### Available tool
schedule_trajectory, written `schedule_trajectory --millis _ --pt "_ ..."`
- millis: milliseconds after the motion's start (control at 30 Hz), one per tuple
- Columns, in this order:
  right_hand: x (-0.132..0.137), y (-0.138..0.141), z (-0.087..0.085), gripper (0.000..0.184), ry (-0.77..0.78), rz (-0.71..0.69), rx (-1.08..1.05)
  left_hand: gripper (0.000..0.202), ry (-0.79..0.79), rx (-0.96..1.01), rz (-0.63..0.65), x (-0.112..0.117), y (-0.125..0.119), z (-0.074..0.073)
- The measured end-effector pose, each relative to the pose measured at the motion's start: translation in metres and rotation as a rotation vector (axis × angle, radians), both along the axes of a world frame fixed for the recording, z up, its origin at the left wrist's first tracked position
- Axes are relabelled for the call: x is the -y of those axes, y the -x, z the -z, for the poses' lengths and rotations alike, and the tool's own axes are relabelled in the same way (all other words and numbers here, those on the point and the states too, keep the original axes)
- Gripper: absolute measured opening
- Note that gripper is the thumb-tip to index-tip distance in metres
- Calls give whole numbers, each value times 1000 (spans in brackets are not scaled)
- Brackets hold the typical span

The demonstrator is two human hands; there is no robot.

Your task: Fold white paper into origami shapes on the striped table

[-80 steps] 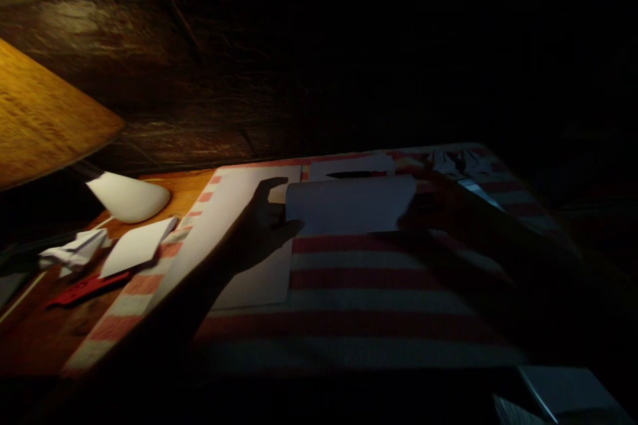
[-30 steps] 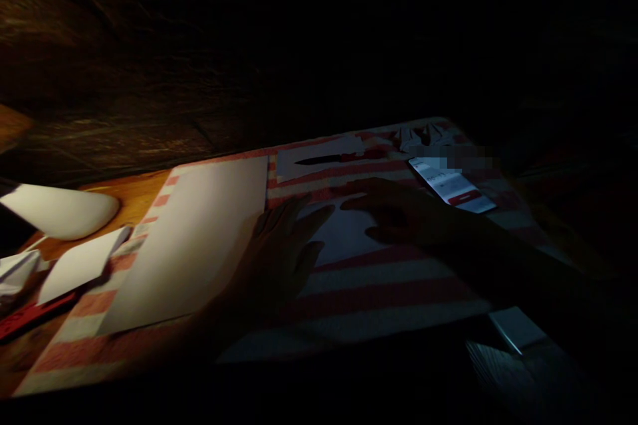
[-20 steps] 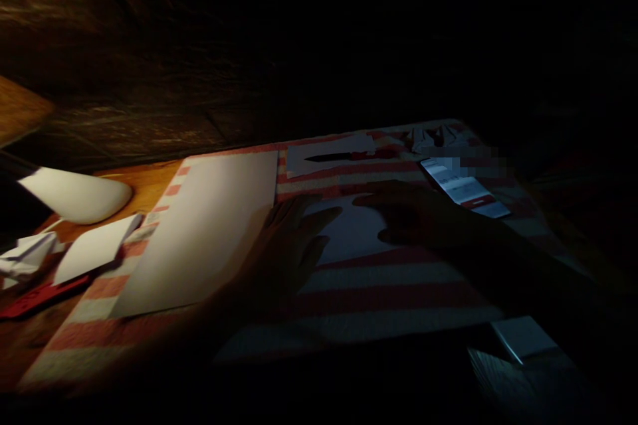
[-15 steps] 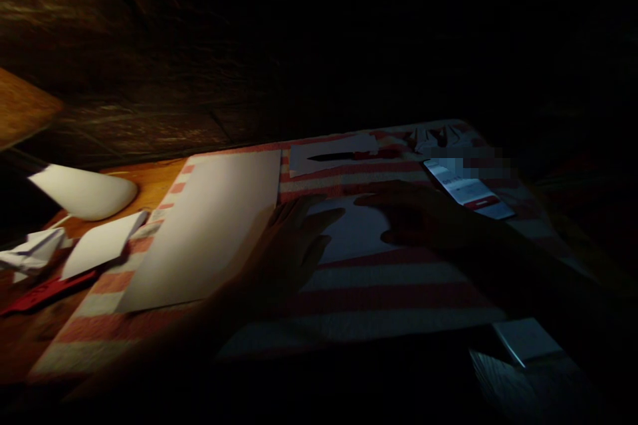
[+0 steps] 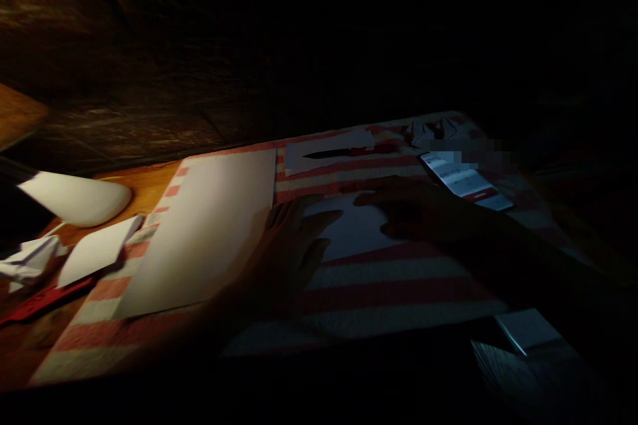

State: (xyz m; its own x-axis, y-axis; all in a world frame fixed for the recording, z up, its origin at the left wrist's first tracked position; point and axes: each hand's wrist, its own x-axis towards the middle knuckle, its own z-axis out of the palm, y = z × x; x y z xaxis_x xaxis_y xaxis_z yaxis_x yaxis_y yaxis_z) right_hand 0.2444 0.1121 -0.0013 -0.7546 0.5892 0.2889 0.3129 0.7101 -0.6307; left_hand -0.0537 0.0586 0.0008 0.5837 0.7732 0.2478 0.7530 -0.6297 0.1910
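Note:
A small sheet of white paper lies on a red-and-white striped cloth, between my two hands. My left hand rests over its left side, fingers stretched out and thumb apart. On the other side, my right hand reaches over the paper's right part with fingers and thumb spread. Both hands are dark in shadow, and how firmly they press cannot be seen. To the left lies a larger white sheet, shaded along its right side by my left hand and forearm.
A knife lies on another paper piece at the back. Beyond my right hand is a lit phone, near folded paper shapes. At left are a white lamp base, a red tool and crumpled paper.
The camera view has shifted slightly. Both hands keep nearly the same pose over the small paper, and the things around them lie as before.

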Motion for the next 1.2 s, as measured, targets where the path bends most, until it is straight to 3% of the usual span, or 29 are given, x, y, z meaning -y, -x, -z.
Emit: schedule_trajectory --millis 1200 --pt "0 0 1 65 7 10 13 49 46 -19 9 1 0 4"
